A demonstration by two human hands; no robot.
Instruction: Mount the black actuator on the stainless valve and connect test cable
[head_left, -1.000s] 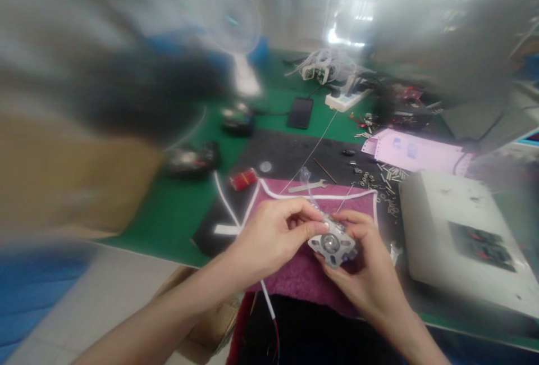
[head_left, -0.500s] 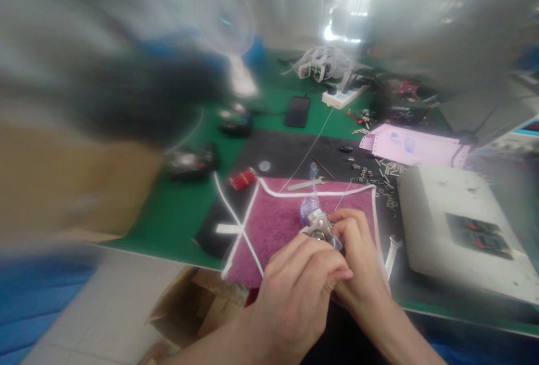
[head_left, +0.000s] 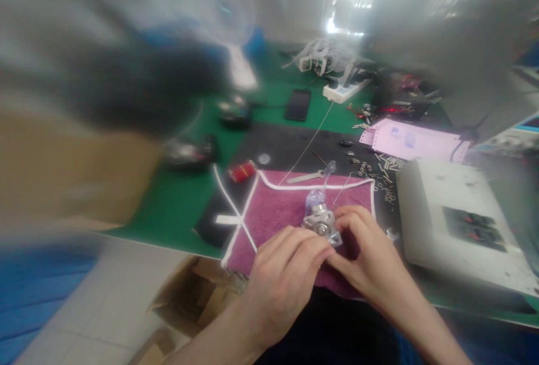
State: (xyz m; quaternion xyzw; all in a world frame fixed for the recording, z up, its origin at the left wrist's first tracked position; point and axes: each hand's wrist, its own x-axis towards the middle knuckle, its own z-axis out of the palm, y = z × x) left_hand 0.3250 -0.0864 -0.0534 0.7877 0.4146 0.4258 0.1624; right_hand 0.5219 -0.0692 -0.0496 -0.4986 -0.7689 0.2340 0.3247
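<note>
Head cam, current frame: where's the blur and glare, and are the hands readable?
Head view, top, right of centre: glare clips to white; head view, left side: desk fan badly smeared; head view, lower middle: left hand and right hand readable, metal part soft in fine detail.

Workshop bench, green tabletop (head_left: 168,202), scattered small metal parts (head_left: 389,162), open-ended wrench (head_left: 305,177), power strip (head_left: 343,91)
</note>
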